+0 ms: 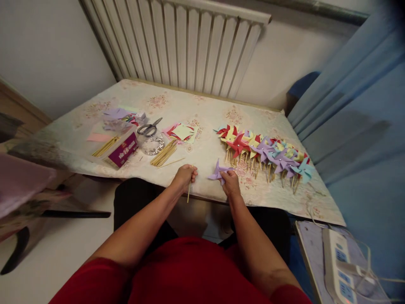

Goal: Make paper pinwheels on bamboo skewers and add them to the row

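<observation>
Near the table's front edge my left hand (186, 175) is closed around a thin wooden stick (189, 193), whose lower end points down past the edge. My right hand (230, 182) pinches a purple paper pinwheel (218, 172) by one side; no stick shows on it. The two hands are apart. Beyond my left hand lie a bundle of wooden sticks (163, 153) and a round clear dish (153, 145) of small shiny pieces. To the right, many finished paper pinwheels (262, 147) on sticks lie in overlapping rows.
Dark-handled scissors (149, 128) rest behind the dish. A stack of coloured paper squares (182, 132) lies mid-table. At left stands a clear box with a purple label (123, 150). A power strip (338, 266) with cables sits at lower right, beside a blue curtain (357, 126).
</observation>
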The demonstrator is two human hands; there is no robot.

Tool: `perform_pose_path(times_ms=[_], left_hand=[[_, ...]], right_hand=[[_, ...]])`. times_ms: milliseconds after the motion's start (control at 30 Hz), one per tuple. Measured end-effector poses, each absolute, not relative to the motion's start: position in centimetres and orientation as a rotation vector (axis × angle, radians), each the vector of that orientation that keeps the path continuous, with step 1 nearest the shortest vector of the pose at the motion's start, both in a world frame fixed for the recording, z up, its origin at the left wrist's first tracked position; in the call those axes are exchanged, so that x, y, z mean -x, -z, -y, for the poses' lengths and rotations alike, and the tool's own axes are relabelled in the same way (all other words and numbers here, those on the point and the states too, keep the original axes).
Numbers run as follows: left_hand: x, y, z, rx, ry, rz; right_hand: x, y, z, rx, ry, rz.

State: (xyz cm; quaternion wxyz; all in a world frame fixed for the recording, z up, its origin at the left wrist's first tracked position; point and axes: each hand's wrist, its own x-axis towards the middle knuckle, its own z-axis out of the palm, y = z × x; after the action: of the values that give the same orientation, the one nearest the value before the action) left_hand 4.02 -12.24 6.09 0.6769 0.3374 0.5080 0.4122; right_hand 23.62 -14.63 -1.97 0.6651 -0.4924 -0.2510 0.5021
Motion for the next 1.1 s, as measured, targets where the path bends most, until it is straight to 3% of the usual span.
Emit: perform_pose_path(times_ms=[167,300,633,1100], left_hand=[[-5.6,-4.9,7.4,-0.906,-0.973,-1.230],[-4.1,-4.2,5.4,-1.529,-1.002,-1.499],[-1.7,-3.2,7.7,-2.620,-0.161,-0.802],[-2.0,-2.4,7.2,-3.182,-0.115,-0.548]], right_hand=[[-23.8,2.4,14.6,1.100,-1.144,0.575],[-23.8,2.6,14.5,1.101,-1.147,0.571],[-23.8,2.7,14.4,1.096,-1.146,0.599],[-23.8,2.7,14.5,1.129,-1.133,0.592]])
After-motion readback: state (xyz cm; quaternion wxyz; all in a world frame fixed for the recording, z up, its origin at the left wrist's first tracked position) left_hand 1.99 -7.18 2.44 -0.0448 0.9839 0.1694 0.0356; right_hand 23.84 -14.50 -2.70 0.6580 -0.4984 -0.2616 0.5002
